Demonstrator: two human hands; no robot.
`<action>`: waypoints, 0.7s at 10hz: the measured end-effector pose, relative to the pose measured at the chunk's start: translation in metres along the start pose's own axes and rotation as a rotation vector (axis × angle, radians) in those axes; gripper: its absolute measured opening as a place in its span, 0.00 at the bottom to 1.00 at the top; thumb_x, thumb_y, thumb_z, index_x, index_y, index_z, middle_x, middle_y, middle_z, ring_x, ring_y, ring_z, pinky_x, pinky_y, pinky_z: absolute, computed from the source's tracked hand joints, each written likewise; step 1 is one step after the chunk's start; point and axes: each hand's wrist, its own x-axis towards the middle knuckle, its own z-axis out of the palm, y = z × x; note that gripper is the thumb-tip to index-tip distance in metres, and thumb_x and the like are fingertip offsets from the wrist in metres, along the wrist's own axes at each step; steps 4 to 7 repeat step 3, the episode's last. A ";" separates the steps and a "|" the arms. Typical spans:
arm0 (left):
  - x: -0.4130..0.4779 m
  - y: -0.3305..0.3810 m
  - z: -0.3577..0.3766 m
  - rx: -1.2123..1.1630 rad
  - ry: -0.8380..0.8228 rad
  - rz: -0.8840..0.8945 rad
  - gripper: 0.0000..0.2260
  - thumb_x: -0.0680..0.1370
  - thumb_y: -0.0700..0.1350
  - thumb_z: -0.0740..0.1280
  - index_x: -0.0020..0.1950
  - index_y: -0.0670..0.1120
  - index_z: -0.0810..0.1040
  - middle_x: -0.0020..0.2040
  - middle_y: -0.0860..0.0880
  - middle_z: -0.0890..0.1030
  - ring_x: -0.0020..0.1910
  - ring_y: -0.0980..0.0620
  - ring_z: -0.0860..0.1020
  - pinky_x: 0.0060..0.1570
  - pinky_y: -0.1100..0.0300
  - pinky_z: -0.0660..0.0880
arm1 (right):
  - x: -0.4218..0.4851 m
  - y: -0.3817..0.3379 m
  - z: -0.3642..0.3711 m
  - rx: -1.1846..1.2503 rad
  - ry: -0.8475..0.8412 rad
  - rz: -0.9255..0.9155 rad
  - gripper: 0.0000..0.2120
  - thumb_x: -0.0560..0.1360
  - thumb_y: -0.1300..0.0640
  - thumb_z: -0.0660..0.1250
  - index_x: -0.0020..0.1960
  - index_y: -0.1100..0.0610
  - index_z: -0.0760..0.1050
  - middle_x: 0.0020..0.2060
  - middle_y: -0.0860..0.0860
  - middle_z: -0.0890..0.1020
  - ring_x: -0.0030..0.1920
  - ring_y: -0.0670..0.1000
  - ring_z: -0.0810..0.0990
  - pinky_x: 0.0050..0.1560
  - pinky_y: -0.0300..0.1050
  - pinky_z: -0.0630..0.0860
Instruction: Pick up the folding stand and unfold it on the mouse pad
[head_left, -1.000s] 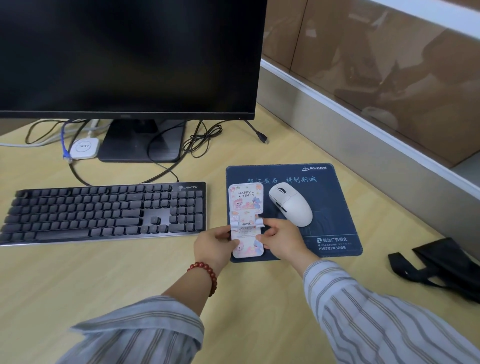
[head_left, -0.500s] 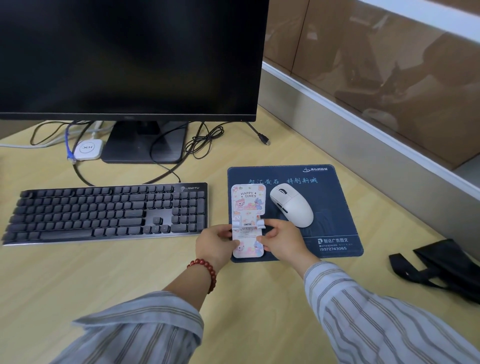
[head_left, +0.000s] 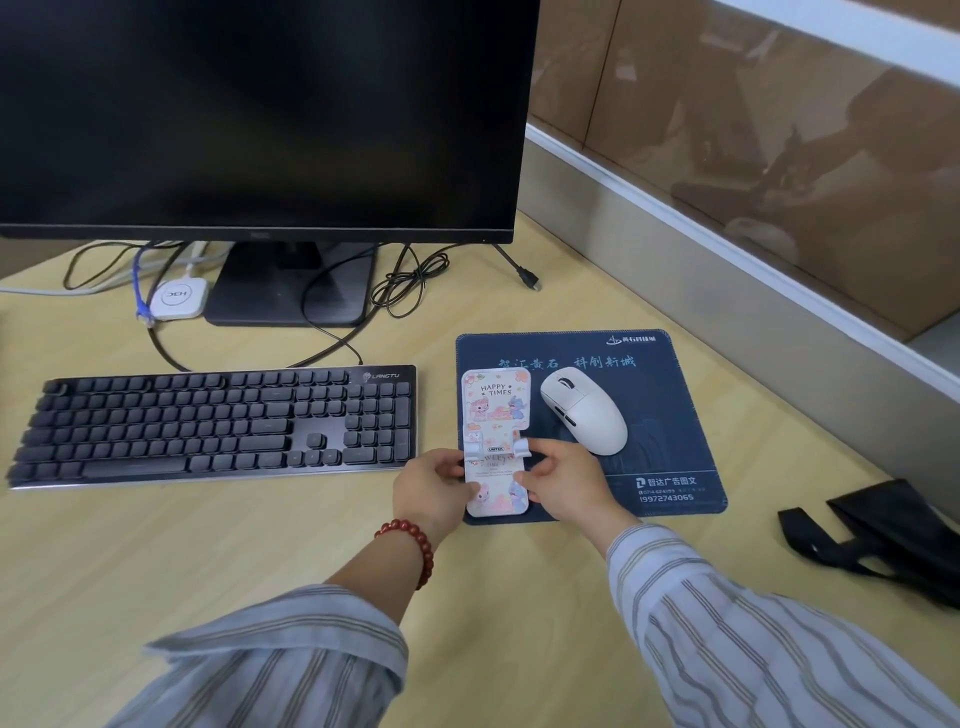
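Note:
The folding stand (head_left: 496, 410), white with pink cartoon prints and the words HAPPY TIMES, lies on the left strip of the dark blue mouse pad (head_left: 660, 415). Its two small side tabs stick up at mid-length. My left hand (head_left: 434, 488) grips the stand's lower left edge, thumb on the printed face. My right hand (head_left: 563, 480) pinches its right side by the raised tab. The lower half of the stand is partly hidden by my fingers.
A white mouse (head_left: 584, 410) sits on the pad just right of the stand. A black keyboard (head_left: 218, 421) lies to the left, the monitor (head_left: 260, 119) with cables behind it. A black bag (head_left: 883, 535) lies at the right; a partition wall runs along the desk's right side.
Both hands stay on the stand in nearly the same place; only the fingers shift slightly around the side tabs. The stand has not moved on the pad.

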 end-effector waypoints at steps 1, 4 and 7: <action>-0.002 0.003 -0.002 0.020 -0.041 0.041 0.21 0.69 0.35 0.72 0.61 0.45 0.76 0.46 0.50 0.79 0.47 0.50 0.80 0.50 0.56 0.78 | -0.001 0.001 -0.002 -0.031 0.001 -0.012 0.20 0.70 0.62 0.70 0.62 0.55 0.77 0.35 0.52 0.82 0.44 0.57 0.83 0.55 0.52 0.79; -0.017 0.019 -0.012 0.089 -0.051 0.119 0.31 0.69 0.38 0.73 0.70 0.50 0.68 0.61 0.47 0.75 0.49 0.51 0.77 0.48 0.58 0.75 | -0.013 -0.010 -0.012 0.021 0.015 -0.004 0.28 0.69 0.60 0.73 0.68 0.55 0.70 0.50 0.51 0.79 0.49 0.49 0.78 0.53 0.39 0.72; -0.017 0.019 -0.012 0.089 -0.051 0.119 0.31 0.69 0.38 0.73 0.70 0.50 0.68 0.61 0.47 0.75 0.49 0.51 0.77 0.48 0.58 0.75 | -0.013 -0.010 -0.012 0.021 0.015 -0.004 0.28 0.69 0.60 0.73 0.68 0.55 0.70 0.50 0.51 0.79 0.49 0.49 0.78 0.53 0.39 0.72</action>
